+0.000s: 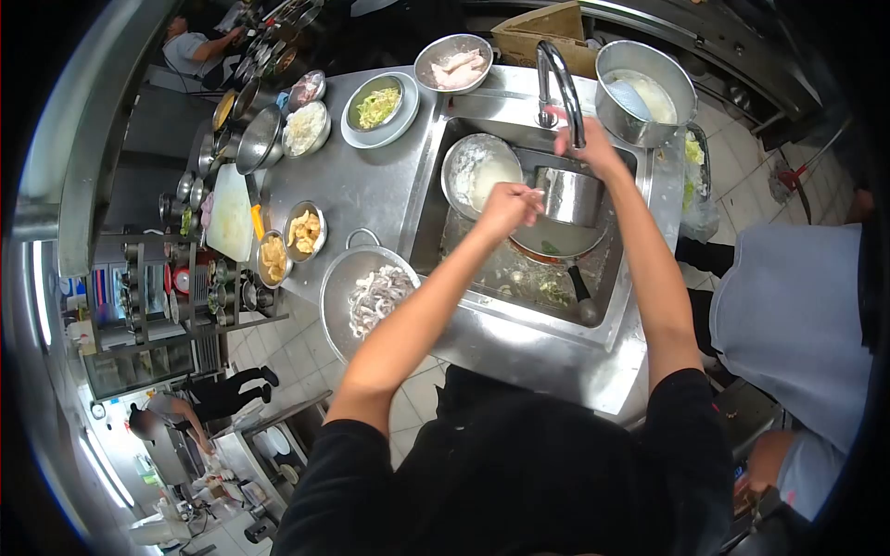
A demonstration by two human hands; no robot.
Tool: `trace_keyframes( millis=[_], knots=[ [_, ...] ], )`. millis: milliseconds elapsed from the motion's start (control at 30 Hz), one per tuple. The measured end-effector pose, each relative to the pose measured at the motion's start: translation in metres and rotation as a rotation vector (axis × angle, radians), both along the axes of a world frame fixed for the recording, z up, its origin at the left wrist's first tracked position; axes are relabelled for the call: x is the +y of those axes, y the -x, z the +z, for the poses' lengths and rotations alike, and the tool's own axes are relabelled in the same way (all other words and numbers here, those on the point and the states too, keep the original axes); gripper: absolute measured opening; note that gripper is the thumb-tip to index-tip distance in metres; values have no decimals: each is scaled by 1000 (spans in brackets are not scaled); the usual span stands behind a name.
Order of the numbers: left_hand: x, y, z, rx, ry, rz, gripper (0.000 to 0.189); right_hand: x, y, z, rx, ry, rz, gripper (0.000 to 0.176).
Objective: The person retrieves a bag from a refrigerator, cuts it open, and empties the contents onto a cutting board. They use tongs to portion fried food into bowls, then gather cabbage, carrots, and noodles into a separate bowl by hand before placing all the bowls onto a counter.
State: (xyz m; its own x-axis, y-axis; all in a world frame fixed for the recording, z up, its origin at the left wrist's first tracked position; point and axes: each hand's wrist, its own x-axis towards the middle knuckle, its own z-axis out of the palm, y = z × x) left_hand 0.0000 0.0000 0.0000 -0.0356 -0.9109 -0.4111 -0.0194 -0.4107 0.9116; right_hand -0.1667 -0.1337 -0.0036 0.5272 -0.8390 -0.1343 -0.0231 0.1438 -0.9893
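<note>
My left hand (pixel 508 209) is closed at the side of a small metal pot (pixel 569 198), its fingers on what looks like the pot's handle. The pot is over the sink, above a wide pan (pixel 556 243) with a black handle. Up by the curved tap (pixel 562 82), my right hand (pixel 590 146) reaches behind the spout with its fingers apart; whether they touch the tap is hard to see. A metal bowl (pixel 461 174) with whitish liquid sits in the sink, left of the pot. Food scraps lie on the sink floor (pixel 496 278).
A large pot (pixel 684 93) with cloudy liquid stands right of the tap. Left of the sink are a colander (pixel 336 295) of grey-white strips, several food bowls and a cutting board (pixel 229 213). A person in grey (pixel 788 306) is close on the right.
</note>
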Motion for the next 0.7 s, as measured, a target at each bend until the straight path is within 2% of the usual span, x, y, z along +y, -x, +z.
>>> trace_keyframes(
  millis=[67, 100, 200, 267, 333, 367, 433, 467, 533, 567, 633, 667, 700],
  knots=[
    [-15, 26, -27, -51, 34, -28, 16, -3, 29, 12, -92, 20, -258, 39],
    [16, 45, -38, -161, -51, -35, 17, 29, 53, -2, -137, -50, -340, 37],
    [-13, 84, -69, 27, 71, -5, 11, 26, 89, 4, -1, 21, -370, 35],
    [-7, 106, -98, -35, 440, 12, 15, 44, 106, -9, 9, 25, -391, 32],
    [-10, 122, -111, 40, 267, 85, 17, 60, 111, -4, 27, 2, -360, 29],
    [-13, 120, -114, -99, 242, 80, 15, 65, 114, -7, 23, 2, -346, 27],
    [-26, 120, -168, -123, 430, 215, 8, 68, 122, -14, 59, -8, -345, 27],
    [-26, 116, -165, -118, 415, 212, 8, 69, 123, -18, 77, -9, -325, 26],
    [-24, 101, -155, -271, -49, 214, 11, 69, 121, -16, 113, -18, -331, 25],
    [-21, 104, -155, -269, -58, 213, 11, 65, 120, -17, 140, -9, -335, 24],
    [-16, 100, -157, 30, -8, 348, 14, 49, 110, -22, 119, -4, -326, 22],
    [-15, 114, -152, 260, 101, 537, 14, 40, 98, -22, 161, 74, -298, 23],
    [-13, 120, -146, 248, 110, 551, 14, 32, 84, -19, 201, 157, -266, 23]
  ],
)
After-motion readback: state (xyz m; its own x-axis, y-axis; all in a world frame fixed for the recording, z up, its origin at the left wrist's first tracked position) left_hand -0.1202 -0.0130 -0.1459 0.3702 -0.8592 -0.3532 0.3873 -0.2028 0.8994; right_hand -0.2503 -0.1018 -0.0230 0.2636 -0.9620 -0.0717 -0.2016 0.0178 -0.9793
